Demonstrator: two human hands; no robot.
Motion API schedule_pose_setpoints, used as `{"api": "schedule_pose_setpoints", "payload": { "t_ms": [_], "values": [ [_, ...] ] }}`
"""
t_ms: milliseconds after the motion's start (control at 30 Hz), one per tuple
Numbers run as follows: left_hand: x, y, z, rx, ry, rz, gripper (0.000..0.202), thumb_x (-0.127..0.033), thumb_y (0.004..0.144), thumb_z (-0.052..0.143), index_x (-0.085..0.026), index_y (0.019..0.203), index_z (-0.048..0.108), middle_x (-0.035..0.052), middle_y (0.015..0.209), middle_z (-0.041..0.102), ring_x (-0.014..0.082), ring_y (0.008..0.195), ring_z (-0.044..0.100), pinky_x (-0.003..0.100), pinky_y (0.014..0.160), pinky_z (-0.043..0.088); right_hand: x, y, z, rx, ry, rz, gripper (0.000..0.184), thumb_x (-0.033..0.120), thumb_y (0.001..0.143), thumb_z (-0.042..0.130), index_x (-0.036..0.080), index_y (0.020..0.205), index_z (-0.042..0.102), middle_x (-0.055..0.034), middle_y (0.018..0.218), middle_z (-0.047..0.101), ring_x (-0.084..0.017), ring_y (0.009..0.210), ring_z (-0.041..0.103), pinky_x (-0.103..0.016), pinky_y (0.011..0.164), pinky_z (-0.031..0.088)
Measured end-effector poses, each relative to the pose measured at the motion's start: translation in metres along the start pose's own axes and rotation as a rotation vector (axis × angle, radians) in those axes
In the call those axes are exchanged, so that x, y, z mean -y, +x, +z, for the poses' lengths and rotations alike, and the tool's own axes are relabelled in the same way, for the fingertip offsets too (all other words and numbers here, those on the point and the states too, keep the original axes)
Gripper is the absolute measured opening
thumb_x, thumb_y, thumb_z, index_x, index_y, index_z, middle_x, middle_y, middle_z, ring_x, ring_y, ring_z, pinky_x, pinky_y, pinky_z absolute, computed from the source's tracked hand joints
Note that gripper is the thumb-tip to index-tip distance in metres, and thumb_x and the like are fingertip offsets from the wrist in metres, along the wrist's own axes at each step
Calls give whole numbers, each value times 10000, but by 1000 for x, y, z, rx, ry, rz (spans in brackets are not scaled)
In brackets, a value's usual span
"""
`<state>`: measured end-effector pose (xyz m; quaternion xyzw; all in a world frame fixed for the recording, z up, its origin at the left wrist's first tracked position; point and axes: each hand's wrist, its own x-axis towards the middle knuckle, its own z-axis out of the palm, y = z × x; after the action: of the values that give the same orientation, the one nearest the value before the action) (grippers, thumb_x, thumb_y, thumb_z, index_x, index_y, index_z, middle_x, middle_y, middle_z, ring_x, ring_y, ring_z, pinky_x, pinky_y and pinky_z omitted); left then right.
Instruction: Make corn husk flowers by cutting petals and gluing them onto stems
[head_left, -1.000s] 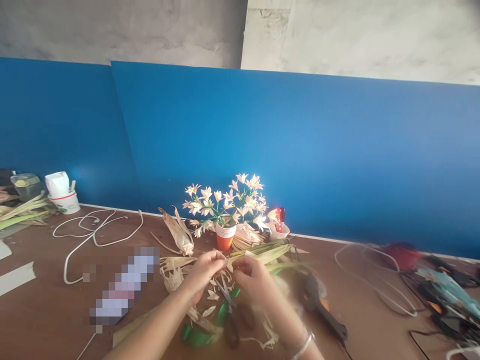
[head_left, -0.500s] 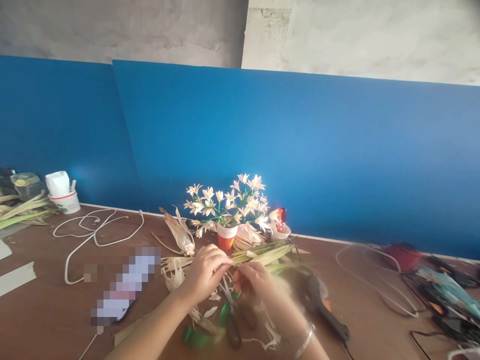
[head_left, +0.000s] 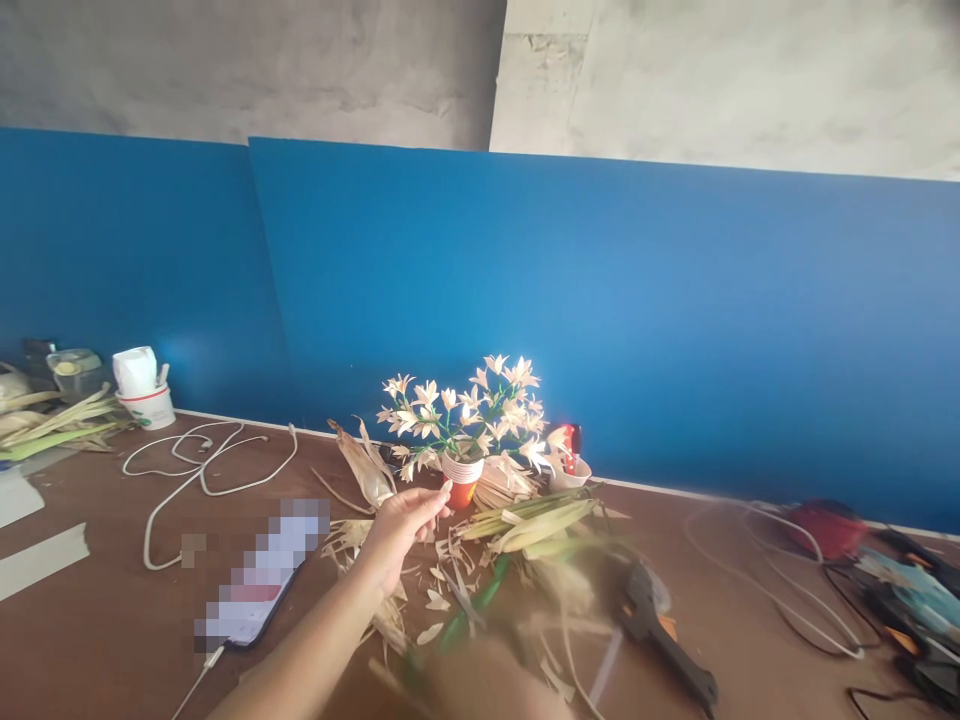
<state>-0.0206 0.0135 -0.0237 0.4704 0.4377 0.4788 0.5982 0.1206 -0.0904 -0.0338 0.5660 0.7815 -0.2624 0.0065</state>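
Right hand (head_left: 491, 682) has dropped to head view's lower edge, near scissors (head_left: 463, 598); blurred, grip cannot be told. Left hand (head_left: 405, 522) pinched narrow, contents unclear, before red cup (head_left: 466, 490). Cup upright on brown table (head_left: 97, 640), holding green-stemmed, cream, star-shaped flowers (head_left: 470, 398), spreading wide.

I must say that, from where I work, I cannot read with certainty any word, number or brand. On the white paper bowl (head_left: 159, 410) at the far left there is a small green mark (head_left: 141, 421), and on the red paper cup (head_left: 459, 493) in front of me a yellow mark (head_left: 466, 492), both too small to tell. On the phone (head_left: 259, 585) the screen is mostly covered by coarse squares, so its writing stays unreadable for me.
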Motion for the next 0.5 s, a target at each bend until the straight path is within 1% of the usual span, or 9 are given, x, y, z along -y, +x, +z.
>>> {"api": "schedule_pose_setpoints", "payload": {
  "t_ms": [67,100,133,167,233,300,367,433,500],
  "values": [
    [-6,-2,-2,-56,36,45,410,-524,643,726,-154,820,723,21,710,659,101,564,469,216,522,349,-11,2,-16,-47,6,32,236,286,922,550,157,1115,591,-67,1081,639,-192,905,633,-371,780,528],
    [-9,-3,-2,-82,57,70,416,-531,652,714,-155,832,720,21,714,658,110,577,480,221,533,362,-17,3,-24,-97,12,55,180,228,932,500,158,1058,607,-62,1006,664,-184,862,637,-330,754,511],
    [-11,-5,-2,-96,79,94,411,-533,662,704,-157,828,716,21,713,659,120,595,495,226,546,375,-22,5,-32,-208,49,111,179,161,922,454,158,981,623,-59,927,684,-181,824,641,-295,724,487],
    [-12,-6,-1,-95,102,113,398,-531,670,697,-159,809,710,22,707,659,129,612,508,229,558,383,-26,8,-38,-280,68,145,240,114,918,386,158,956,619,-64,902,690,-182,829,641,-274,712,466],
    [-12,-10,3,-43,156,134,367,-522,693,680,-163,764,699,22,695,664,146,642,535,240,593,400,-29,15,-44,-416,164,193,303,136,926,319,166,970,618,-69,869,704,-192,810,646,-262,679,440],
    [-9,-12,8,36,197,131,351,-514,715,660,-164,737,689,25,698,673,158,667,555,251,629,412,-29,21,-44,-504,283,153,332,198,937,310,185,1068,615,-70,915,718,-202,823,653,-263,687,433],
    [-5,-14,14,96,209,103,357,-517,710,657,-161,712,671,21,681,670,156,644,551,252,615,406,-25,24,-40,-551,374,62,352,222,930,326,212,1137,610,-60,972,722,-202,844,657,-260,712,432],
    [0,-15,18,123,194,67,376,-534,680,672,-161,665,631,1,616,634,136,576,510,242,558,373,-22,25,-36,-574,422,-14,344,215,918,342,227,1108,629,-46,980,721,-194,855,655,-246,726,428],
    [4,-14,21,118,168,38,396,-549,659,685,-165,641,591,-23,569,590,117,530,465,232,527,338,-21,25,-35,-616,425,-28,309,236,922,359,233,1030,649,-37,958,715,-191,865,644,-236,727,418]
  ]
}}
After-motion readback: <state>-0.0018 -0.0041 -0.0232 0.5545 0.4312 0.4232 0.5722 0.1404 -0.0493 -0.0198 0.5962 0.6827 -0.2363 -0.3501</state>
